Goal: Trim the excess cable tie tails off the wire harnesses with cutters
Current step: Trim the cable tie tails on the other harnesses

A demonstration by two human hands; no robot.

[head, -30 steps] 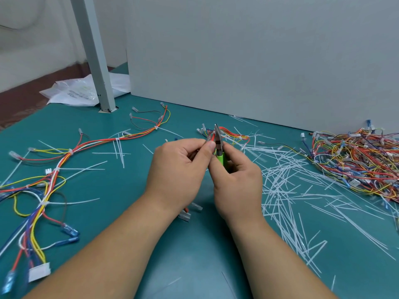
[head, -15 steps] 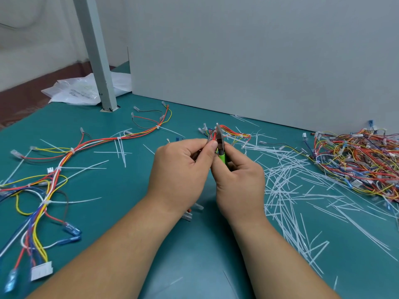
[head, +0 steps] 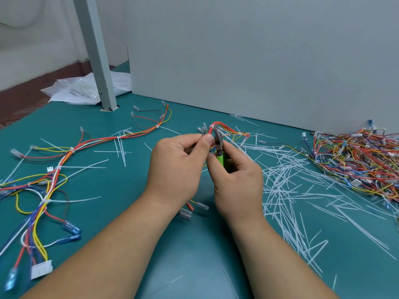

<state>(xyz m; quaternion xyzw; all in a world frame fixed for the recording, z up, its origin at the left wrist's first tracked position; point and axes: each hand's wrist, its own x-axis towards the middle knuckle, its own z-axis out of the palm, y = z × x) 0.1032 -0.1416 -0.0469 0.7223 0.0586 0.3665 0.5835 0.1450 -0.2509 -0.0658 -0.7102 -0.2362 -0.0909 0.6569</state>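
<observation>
Just left of the upright green-handled steel cutters (head: 219,149) gripped in the right hand (head: 237,184), the left hand (head: 179,167) pinched the red-and-yellow wire harness (head: 224,124)

Two hands work close together over the teal table (head: 190,266).
The left hand (head: 179,167) pinches a red-and-yellow harness (head: 225,124); the right hand (head: 237,182) grips green-handled cutters (head: 219,157), tip at the wires. Cut white tails (head: 287,190) litter the right, a tangled harness pile (head: 362,160) beyond.
</observation>
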